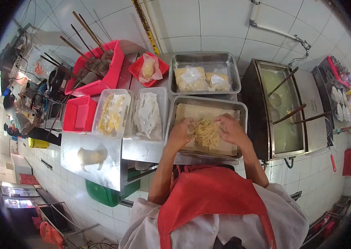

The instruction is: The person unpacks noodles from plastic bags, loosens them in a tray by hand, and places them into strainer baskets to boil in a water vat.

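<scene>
A loose heap of thin yellow noodles lies between my two hands in a metal tray. Brown paper or cloth lines the tray under them. My left hand is at the heap's left side, its fingers curled in against the strands. On the other side my right hand has its fingers bent round the upper right strands. Some fingertips are hidden among the noodles. Directly behind is a second metal tray with bagged noodles.
Left of the tray stand a plastic box with white paper, a box of floured yellow dough pieces and a red bin. At right is a cooker of cloudy water with long-handled strainers. A floured cloth lies at front left.
</scene>
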Demonstrator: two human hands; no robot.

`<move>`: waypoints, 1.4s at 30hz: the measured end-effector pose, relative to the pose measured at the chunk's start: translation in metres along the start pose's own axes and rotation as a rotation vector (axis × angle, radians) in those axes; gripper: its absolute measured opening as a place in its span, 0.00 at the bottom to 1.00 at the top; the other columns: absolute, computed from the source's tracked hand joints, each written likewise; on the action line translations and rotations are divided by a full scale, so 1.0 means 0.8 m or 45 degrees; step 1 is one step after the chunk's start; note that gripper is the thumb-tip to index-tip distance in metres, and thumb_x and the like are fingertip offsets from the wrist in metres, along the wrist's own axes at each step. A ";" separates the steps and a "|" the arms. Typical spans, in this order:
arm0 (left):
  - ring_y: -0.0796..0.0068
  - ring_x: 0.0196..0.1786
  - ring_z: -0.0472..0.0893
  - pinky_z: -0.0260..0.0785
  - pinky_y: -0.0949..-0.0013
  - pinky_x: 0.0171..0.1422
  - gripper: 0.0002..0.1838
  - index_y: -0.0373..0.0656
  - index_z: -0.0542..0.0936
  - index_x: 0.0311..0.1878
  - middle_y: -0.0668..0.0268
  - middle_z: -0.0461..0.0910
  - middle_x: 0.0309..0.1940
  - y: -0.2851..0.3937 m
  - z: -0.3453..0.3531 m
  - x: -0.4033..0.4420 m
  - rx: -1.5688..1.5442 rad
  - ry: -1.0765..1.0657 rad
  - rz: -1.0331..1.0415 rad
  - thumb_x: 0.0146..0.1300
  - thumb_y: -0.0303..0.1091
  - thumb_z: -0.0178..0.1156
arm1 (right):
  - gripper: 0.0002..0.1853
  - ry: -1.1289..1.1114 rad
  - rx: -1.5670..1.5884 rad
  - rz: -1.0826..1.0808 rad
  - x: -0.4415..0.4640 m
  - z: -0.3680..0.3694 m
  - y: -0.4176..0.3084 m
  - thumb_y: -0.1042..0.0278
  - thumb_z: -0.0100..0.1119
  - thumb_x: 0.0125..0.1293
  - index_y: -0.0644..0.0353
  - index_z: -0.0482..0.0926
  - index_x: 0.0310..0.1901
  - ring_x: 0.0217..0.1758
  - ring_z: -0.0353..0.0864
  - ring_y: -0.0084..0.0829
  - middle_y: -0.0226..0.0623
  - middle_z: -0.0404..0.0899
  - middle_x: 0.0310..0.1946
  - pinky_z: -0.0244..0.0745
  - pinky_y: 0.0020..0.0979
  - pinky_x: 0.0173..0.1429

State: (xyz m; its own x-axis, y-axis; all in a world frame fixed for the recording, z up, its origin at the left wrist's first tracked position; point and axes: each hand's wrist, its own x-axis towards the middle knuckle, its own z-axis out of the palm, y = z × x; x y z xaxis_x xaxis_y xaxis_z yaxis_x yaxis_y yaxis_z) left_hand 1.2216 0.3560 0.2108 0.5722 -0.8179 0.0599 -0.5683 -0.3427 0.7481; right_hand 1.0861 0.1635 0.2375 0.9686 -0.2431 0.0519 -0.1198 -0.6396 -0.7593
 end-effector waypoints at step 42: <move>0.79 0.31 0.75 0.71 0.73 0.33 0.09 0.39 0.73 0.43 0.69 0.74 0.30 -0.202 -0.493 0.081 -0.980 1.102 0.154 0.60 0.28 0.58 | 0.35 0.774 -0.455 0.255 0.018 0.128 -0.137 0.84 0.58 0.39 0.61 0.68 0.56 0.62 0.63 0.53 0.51 0.67 0.56 0.59 0.45 0.66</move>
State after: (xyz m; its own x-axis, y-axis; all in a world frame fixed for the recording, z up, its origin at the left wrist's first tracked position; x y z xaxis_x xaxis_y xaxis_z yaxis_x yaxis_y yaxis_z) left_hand 1.5835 0.5409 0.3550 0.9201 -0.1354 0.3676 -0.3079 0.3302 0.8923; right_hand 1.1358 0.3048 0.2552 0.6411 -0.6758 0.3638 -0.4465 -0.7139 -0.5394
